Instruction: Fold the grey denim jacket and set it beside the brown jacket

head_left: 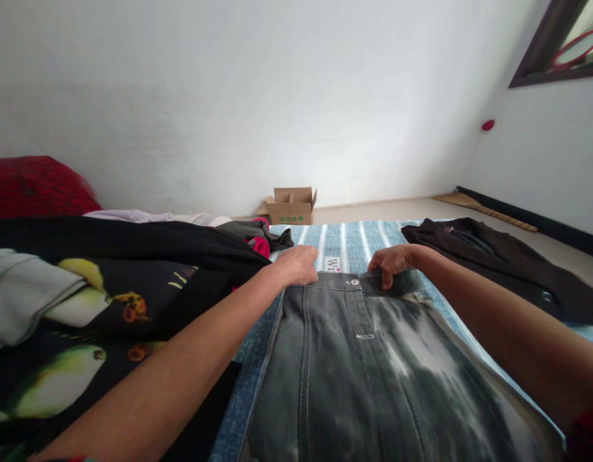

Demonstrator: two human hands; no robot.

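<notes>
White walls stood behind a bed with a blue striped cover (344,240). Your grey jeans (354,372) lay flat in the lower middle of the frame. Your left hand (299,264) was curled tight on the left end of the waistband. Your right hand (390,263) pinched the waistband just right of the button. Black clothes (108,289) lay at the left, and a cardboard box (291,205) sat far behind.

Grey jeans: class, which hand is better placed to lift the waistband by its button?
Probably the right hand: it pinches the waistband just beside the button. The left hand lies closed at the waistband's left end, farther from the button.
</notes>
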